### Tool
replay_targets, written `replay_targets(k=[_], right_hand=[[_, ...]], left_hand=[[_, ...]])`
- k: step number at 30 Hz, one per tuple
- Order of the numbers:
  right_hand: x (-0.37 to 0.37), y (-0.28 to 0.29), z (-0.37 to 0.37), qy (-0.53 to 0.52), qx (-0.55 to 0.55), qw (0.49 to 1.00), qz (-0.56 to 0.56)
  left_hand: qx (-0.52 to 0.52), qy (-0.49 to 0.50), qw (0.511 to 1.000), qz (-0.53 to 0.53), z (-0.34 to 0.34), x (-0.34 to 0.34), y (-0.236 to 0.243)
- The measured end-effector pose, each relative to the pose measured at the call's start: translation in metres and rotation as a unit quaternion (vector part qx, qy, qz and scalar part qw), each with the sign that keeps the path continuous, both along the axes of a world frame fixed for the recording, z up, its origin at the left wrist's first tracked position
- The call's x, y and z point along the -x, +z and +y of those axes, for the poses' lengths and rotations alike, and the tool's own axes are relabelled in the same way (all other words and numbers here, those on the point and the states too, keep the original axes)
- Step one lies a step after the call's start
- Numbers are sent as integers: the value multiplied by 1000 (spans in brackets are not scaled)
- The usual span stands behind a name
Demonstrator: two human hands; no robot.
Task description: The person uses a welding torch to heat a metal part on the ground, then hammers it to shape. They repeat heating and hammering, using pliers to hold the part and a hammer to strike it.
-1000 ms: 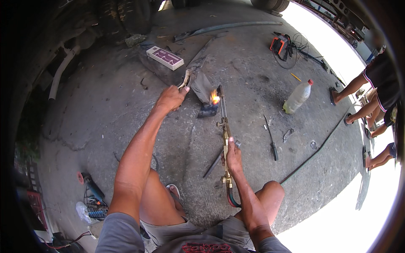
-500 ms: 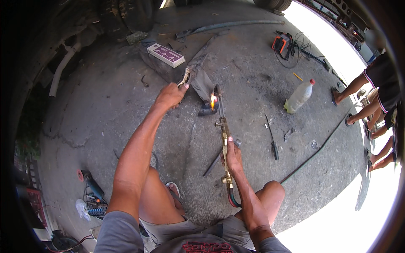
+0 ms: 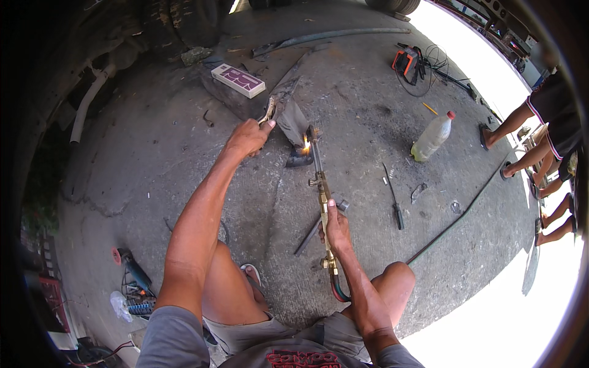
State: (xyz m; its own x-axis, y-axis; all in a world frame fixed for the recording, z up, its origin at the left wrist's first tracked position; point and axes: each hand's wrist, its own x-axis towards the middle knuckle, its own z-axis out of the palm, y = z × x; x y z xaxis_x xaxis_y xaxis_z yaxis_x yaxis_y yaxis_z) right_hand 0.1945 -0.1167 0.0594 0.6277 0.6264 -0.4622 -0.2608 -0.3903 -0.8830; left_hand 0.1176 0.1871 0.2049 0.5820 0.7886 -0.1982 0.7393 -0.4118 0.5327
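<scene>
My left hand is closed round metal locking pliers, arm stretched forward. Their jaws are by a dark grey flat piece; whether they clamp it I cannot tell. In my right hand is a brass gas torch, my thumb lying along its body and the hose bending away below. A small orange-yellow flame burns beside the torch's tip, at the flat piece's lower end. Underneath lies a small black piece. A hammer rests on the ground, partly behind the torch.
A purple-and-white box lies beyond the pliers. Rightward are a red-capped bottle, a screwdriver, an orange-and-black machine with cables, and a long hose. Other people's legs stand far right. An angle grinder lies left.
The torch tip has shifted slightly left and the flame looks smaller. My left hand holds the pliers in nearly the same place. The whole view has shifted a little.
</scene>
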Motion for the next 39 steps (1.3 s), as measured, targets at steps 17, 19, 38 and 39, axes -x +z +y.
replay_targets(k=[17, 19, 38, 39], right_hand=[[-6, -17, 10, -15, -7, 1000, -16], [-6, -17, 11, -19, -5, 1000, -16], [-16, -14, 10, -45, -12, 999, -11], [-16, -12, 10, -52, -12, 999, -9]], left_hand=[[2, -9, 1000, 9, -2, 0, 2], [5, -10, 1000, 9, -3, -1, 2], [13, -7, 1000, 12, -6, -4, 3], [15, -8, 1000, 13, -5, -4, 4]])
